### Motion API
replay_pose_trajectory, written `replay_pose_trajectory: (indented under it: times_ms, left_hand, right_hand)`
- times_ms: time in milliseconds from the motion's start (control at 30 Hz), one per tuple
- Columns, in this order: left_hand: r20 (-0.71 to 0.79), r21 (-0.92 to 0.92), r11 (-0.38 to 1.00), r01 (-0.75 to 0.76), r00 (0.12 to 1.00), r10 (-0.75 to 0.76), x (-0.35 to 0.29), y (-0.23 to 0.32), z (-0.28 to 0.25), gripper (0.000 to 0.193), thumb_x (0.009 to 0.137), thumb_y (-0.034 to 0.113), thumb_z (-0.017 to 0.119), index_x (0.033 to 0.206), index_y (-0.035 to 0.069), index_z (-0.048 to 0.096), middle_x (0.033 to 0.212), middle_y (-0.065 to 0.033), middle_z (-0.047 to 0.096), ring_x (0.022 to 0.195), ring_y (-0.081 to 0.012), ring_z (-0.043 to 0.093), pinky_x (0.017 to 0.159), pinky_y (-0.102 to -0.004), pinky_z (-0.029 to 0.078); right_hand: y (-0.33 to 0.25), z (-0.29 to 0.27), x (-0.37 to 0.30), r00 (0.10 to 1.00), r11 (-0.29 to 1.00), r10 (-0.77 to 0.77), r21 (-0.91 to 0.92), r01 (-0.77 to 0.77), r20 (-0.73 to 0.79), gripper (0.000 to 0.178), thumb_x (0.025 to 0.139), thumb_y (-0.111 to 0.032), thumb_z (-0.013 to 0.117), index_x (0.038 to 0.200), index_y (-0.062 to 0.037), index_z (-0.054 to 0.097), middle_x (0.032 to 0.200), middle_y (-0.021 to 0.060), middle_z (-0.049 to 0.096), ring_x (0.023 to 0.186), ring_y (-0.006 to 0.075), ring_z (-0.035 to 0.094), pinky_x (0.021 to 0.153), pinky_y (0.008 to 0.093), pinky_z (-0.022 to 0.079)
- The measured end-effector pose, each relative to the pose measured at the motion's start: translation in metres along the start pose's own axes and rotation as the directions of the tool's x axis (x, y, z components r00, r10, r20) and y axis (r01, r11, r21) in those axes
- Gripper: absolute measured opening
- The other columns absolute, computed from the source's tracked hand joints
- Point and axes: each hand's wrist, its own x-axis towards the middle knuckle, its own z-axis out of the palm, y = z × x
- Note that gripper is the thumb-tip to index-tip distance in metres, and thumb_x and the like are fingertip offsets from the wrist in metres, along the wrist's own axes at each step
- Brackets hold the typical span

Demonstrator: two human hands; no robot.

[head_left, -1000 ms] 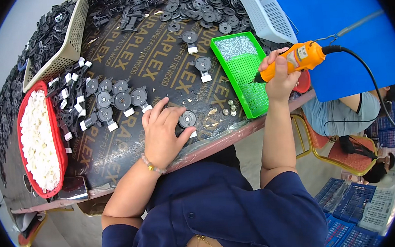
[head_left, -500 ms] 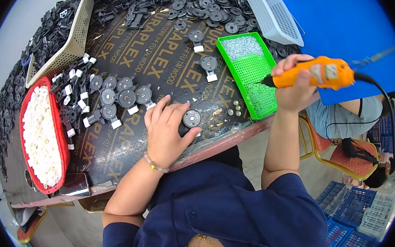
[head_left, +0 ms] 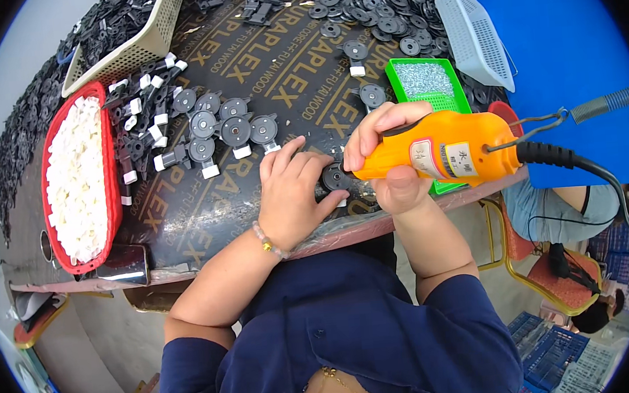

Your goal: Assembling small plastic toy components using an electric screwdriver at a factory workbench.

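My left hand [head_left: 296,194] lies on the dark table, thumb and fingers around a round black plastic part [head_left: 335,178] with a small white end piece. An orange electric screwdriver [head_left: 429,150] is in my right hand [head_left: 401,192], lying sideways with its front end at the black part. My right fingers and the tool's body hide its tip. Left of and beyond my left hand sits a cluster of similar round black parts [head_left: 235,131] with white ends. The green tray [head_left: 462,100] of small silvery screws [head_left: 426,78] is partly covered by the screwdriver.
A red basket [head_left: 111,175] of white pieces stands at left, near loose black parts with white ends. Beyond are a beige basket [head_left: 126,56], a pile of black discs [head_left: 390,24] and a pale basket [head_left: 483,43]. A spring [head_left: 606,105] and black cable reach the screwdriver. Another person [head_left: 562,195] sits at right.
My right hand has brought the screwdriver left from over the green tray to the black part. My left hand keeps holding that part. The whole view has shifted somewhat.
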Motion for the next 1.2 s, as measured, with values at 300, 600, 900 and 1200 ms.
replay_pose_trajectory:
  times_ms: [300,600,900,1200]
  left_hand:
    - [-0.004,-0.011,1.000,-0.008,1.000,0.008,0.001,0.001,-0.001,0.051,0.072,0.034,0.087,0.114,0.010,0.069,0.114,-0.0052,0.068,0.132,-0.0329,0.051,0.108,-0.0484,0.033]
    - [-0.071,-0.175,0.984,0.041,0.996,-0.054,0.001,-0.005,-0.004,0.018,0.079,0.019,0.082,0.097,0.015,0.077,0.109,0.0002,0.068,0.130,-0.0297,0.053,0.108,-0.0459,0.032]
    - [-0.013,-0.408,0.910,0.077,0.996,-0.091,-0.002,-0.009,-0.006,0.022,0.076,0.018,0.086,0.096,0.015,0.079,0.103,0.0018,0.069,0.130,-0.0271,0.053,0.108,-0.0440,0.032]
    - [0.020,-0.089,0.994,0.061,0.998,-0.060,0.000,0.001,-0.003,0.061,0.068,0.030,0.090,0.121,0.009,0.070,0.112,-0.0042,0.070,0.131,-0.0296,0.053,0.107,-0.0458,0.034]
  right_hand:
    - [0.004,0.000,-0.002,1.000,1.000,0.019,-0.005,-0.019,-0.011,0.063,0.088,-0.053,0.078,0.116,-0.0072,0.045,0.092,0.0097,0.053,0.074,0.0186,0.060,0.065,0.0335,0.056]
    - [-0.017,0.000,0.002,0.991,0.998,-0.070,0.014,0.069,0.113,0.068,0.089,-0.062,0.071,0.120,-0.0086,0.044,0.093,0.0090,0.052,0.074,0.0207,0.061,0.064,0.0346,0.056]
    - [-0.020,-0.003,0.003,0.994,0.985,-0.073,0.163,0.058,0.086,0.068,0.090,-0.066,0.067,0.119,-0.0093,0.044,0.093,0.0089,0.052,0.072,0.0200,0.060,0.063,0.0339,0.056]
    - [0.004,-0.006,-0.001,1.000,0.999,0.016,0.034,-0.015,-0.022,0.060,0.090,-0.054,0.075,0.115,-0.0083,0.044,0.091,0.0094,0.052,0.072,0.0196,0.060,0.063,0.0339,0.055]
